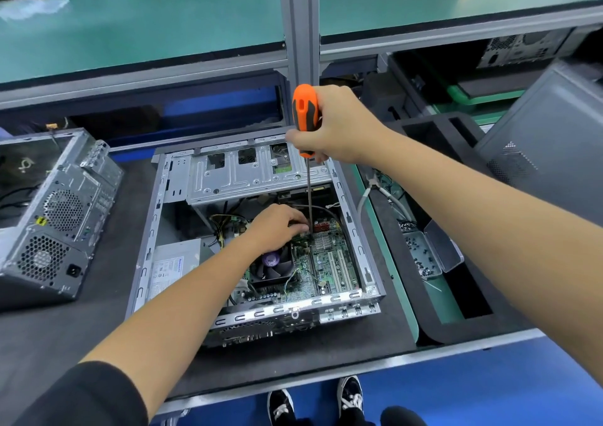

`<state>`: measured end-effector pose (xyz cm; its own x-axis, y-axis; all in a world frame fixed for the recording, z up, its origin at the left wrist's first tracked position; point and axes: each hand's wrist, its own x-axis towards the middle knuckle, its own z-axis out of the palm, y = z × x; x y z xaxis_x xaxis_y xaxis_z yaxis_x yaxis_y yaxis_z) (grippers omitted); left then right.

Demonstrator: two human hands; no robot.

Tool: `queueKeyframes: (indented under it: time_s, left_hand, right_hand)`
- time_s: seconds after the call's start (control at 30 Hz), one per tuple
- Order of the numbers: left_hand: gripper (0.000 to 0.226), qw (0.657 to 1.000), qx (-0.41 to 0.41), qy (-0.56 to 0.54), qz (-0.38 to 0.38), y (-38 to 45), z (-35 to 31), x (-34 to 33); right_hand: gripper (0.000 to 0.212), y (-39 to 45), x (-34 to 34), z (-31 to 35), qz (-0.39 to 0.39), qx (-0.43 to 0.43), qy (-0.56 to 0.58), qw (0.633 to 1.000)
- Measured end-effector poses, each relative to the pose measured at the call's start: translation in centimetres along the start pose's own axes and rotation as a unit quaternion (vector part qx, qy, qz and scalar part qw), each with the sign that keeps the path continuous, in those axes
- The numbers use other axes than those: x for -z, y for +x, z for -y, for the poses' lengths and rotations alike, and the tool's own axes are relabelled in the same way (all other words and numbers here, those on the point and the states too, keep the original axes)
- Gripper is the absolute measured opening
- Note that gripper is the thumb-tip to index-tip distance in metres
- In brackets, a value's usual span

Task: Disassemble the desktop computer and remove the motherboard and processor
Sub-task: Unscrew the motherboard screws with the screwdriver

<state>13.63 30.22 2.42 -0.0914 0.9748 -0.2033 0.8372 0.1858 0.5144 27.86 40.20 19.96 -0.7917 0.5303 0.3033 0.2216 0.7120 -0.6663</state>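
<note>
Head view: open computer case (pixel 359 252) lies on its side on the dark bench mat (pixel 107 311). Motherboard (pixel 329 262) sits in the case's right half, still mounted, fan (pixel 272 264) on it. Right hand (pixel 339 125) has fingers wrapped round the orange-black screwdriver (pixel 305 115); shaft upright, tip down on the board next to a small silver heatsink (pixel 324 241). Left hand (pixel 277 226) is inside the case, fingers curled, tips beside the screwdriver tip; can't tell if they pinch anything. Second case (pixel 58 210) at left, screw tray (pixel 437 249) at right.
</note>
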Motion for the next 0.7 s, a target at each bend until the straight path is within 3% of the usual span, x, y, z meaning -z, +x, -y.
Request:
queueKeyframes:
  time_s: [0.23,0.4,0.53,0.7]
  left_hand:
    - [0.034,0.999,0.027,-0.021,-0.035,-0.15,0.07,-0.12]
    - [0.027,0.999,0.014,-0.041,0.022,-0.03,-0.32,0.04]
    - [0.012,1.0,-0.001,-0.024,0.0,0.05,-0.65,-0.03]
    - [0.019,0.999,-0.007,-0.01,-0.035,-0.08,-0.31,-0.04]
  right_hand:
    - [0.033,0.01,0.22,0.02,-0.008,0.006,-0.006,1.0]
    - [0.032,0.01,0.0,0.07,0.007,0.0,0.014,1.0]
    - [0.032,-0.1,-0.05,0.1,0.011,-0.004,0.017,1.0]
    - [0.033,-0.21,0.06,0.2,0.006,0.001,0.006,1.0]
